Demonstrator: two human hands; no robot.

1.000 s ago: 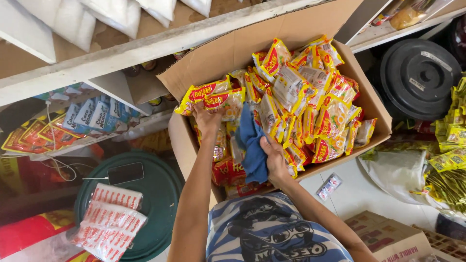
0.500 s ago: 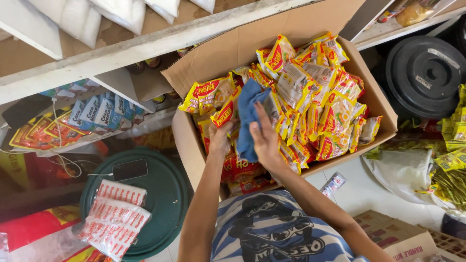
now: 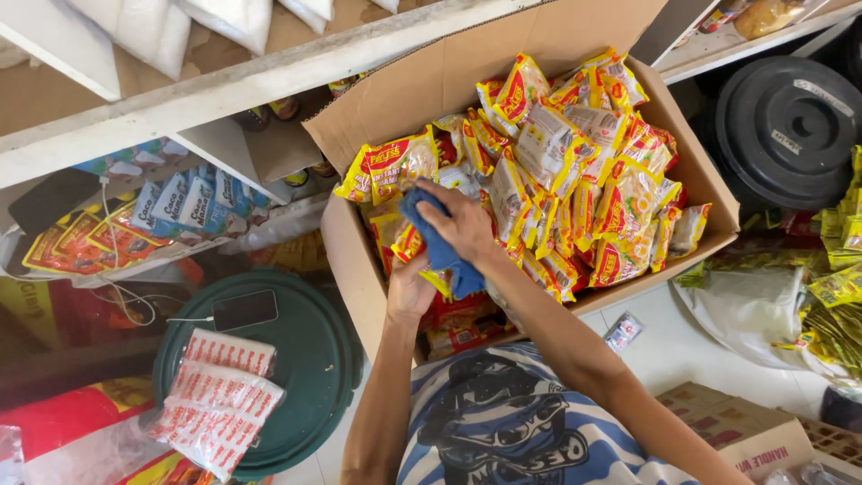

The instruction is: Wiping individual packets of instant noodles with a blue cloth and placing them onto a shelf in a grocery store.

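While we look down on a pale floor (image 3: 664, 346) crowded with stock, we note a cardboard box (image 3: 359, 260) of yellow-and-red packets (image 3: 620, 193) at centre. Our right hand (image 3: 462, 220) clenches a blue cloth (image 3: 440, 247) over the packets; our left hand (image 3: 409, 287) grips a packet beneath. At near left, white-and-red sachets (image 3: 215, 395) lie on a green lid (image 3: 305, 359).

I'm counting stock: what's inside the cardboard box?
The cardboard box holds yellow-and-red snack packets, piled loosely. The right hand presses a blue cloth on them. Lower layers are hidden.
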